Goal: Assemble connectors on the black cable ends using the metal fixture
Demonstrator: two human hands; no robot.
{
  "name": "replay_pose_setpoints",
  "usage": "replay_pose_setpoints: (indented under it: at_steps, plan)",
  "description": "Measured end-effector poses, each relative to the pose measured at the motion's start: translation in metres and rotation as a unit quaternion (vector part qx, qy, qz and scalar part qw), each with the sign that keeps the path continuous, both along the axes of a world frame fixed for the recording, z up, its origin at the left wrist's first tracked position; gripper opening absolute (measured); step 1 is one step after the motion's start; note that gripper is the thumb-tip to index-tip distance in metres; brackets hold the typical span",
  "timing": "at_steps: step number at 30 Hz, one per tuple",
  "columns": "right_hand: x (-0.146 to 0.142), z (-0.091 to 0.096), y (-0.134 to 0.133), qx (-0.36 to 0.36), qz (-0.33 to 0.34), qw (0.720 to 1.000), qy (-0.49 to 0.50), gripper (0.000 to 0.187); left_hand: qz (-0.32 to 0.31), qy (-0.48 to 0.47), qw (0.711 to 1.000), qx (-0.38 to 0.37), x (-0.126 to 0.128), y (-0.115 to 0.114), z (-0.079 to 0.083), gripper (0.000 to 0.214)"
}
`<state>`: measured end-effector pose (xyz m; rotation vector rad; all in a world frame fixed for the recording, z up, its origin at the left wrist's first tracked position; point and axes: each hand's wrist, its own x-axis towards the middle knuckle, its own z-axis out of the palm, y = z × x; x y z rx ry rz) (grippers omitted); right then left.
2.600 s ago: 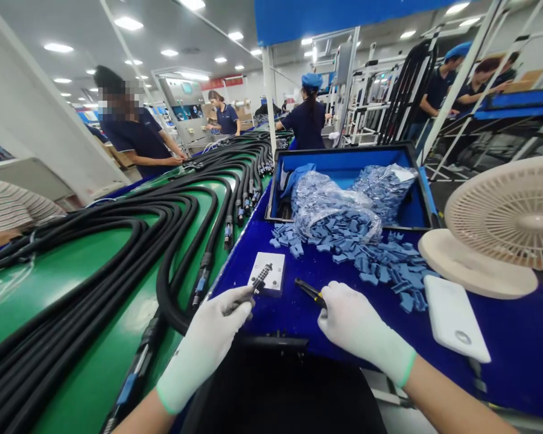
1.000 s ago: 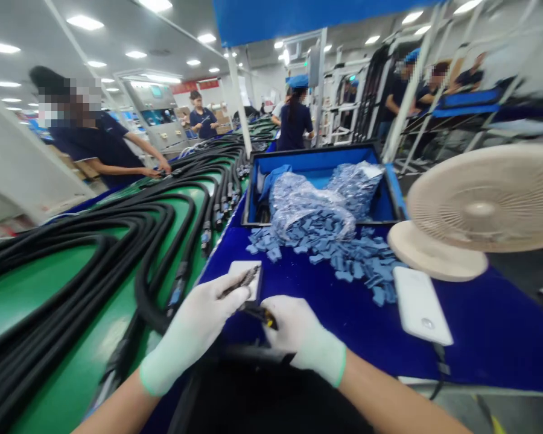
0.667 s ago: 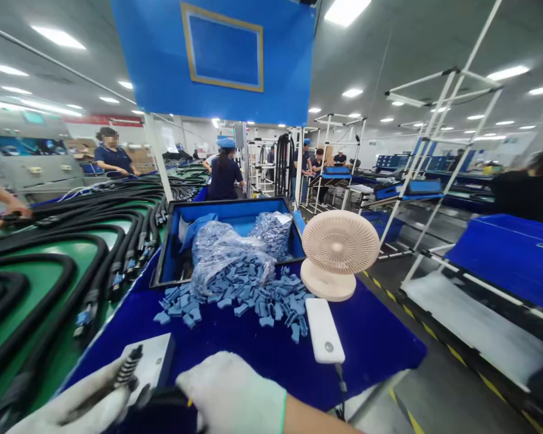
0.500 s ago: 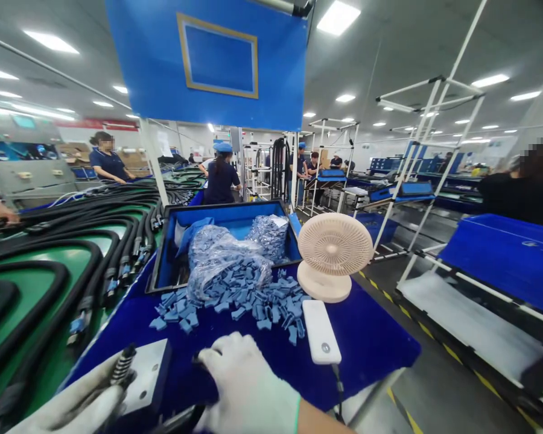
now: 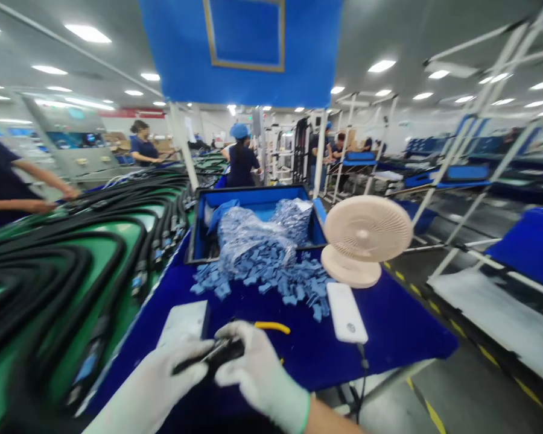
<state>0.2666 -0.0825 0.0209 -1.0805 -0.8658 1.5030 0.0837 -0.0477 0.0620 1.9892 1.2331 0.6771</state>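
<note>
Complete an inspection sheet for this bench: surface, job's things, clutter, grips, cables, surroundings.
Surface: blue cloth table, beside a green belt.
Job's things: dark cable end; yellow-handled pliers; white plate.
Clutter: loose blue parts, blue tray of bagged parts, fan, power bank.
Grips: left hand holds the cable end; right hand touches it, grip unclear.
Cables: black cables along the belt.
Surroundings: co-workers at other benches.

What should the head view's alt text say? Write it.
Two white-gloved hands meet over a blue table: the left hand holds a dark cable end, the right hand yellow-handled pliers. Beyond lie small blue parts, a fan and a power bank; black cables fill the left.
</note>
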Motion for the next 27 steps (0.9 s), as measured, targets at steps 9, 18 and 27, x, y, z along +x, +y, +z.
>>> replay_pose_setpoints:
  at_steps: [9, 18, 27]
  plan:
    - [0.012, 0.006, -0.012, 0.031, 0.140, 0.990, 0.005, 0.088, -0.136, 0.083, 0.987, 0.028, -0.001, -0.019, 0.014, 0.027]
    - [0.009, -0.009, -0.009, 0.057, 0.130, 0.989, -0.052, 0.083, -0.148, 0.086, 0.984, 0.056, -0.004, -0.022, -0.011, 0.030]
    - [0.010, -0.008, -0.013, 0.090, 0.127, 0.988, -0.022, 0.078, -0.028, -0.014, 0.992, -0.124, -0.001, 0.002, -0.010, 0.096]
